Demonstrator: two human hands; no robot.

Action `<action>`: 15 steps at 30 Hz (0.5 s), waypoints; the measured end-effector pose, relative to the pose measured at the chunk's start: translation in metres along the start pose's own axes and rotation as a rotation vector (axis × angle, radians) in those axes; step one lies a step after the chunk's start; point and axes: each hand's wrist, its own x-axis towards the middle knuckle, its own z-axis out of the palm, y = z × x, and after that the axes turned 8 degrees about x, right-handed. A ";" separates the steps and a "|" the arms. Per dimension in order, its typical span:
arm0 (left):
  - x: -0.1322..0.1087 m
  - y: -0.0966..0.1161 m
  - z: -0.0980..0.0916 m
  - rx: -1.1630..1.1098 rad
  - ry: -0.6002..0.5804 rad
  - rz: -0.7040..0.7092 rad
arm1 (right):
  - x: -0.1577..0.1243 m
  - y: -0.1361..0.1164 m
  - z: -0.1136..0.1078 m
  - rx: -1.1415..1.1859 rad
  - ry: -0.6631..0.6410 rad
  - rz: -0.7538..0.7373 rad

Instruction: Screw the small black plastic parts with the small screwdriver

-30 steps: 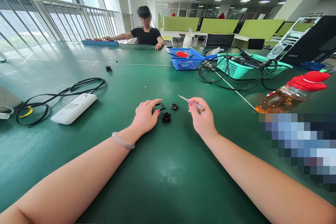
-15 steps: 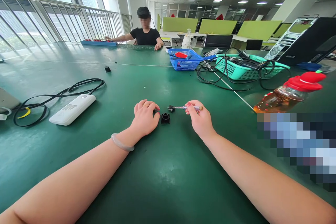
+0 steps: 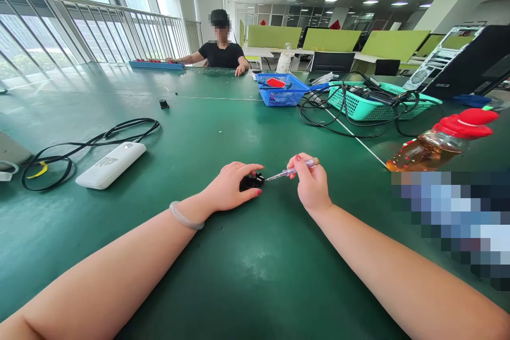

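Note:
My left hand rests on the table with fingers and thumb closed round a small black plastic part, which it partly hides. My right hand pinches a slim screwdriver by its clear handle. The shaft points left and slightly down, and its tip meets the right side of the black part between my left fingertips. Whether the tip sits in a screw is too small to tell.
A white power bank with a black cable lies left. Ahead are a small black piece, a blue basket and a green basket with cables. A red-lidded bottle lies right. A person sits across the table.
My left hand has moved right and closed over the black part. The screwdriver has tilted, its tip now lower and at that part; my right hand has shifted slightly right.

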 end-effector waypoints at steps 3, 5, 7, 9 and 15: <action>0.000 0.001 0.000 0.035 0.018 -0.012 | 0.000 -0.001 0.000 0.003 0.040 -0.039; -0.001 0.000 0.002 0.075 0.016 -0.032 | 0.000 -0.002 0.000 -0.002 0.054 -0.044; -0.001 -0.001 0.003 0.099 -0.005 -0.036 | 0.000 -0.001 0.000 -0.006 0.060 -0.041; -0.001 -0.001 0.004 0.108 -0.018 -0.023 | 0.000 0.000 -0.001 -0.016 0.065 -0.044; 0.000 0.000 0.002 0.135 0.060 -0.028 | 0.005 0.008 -0.003 -0.100 0.066 -0.129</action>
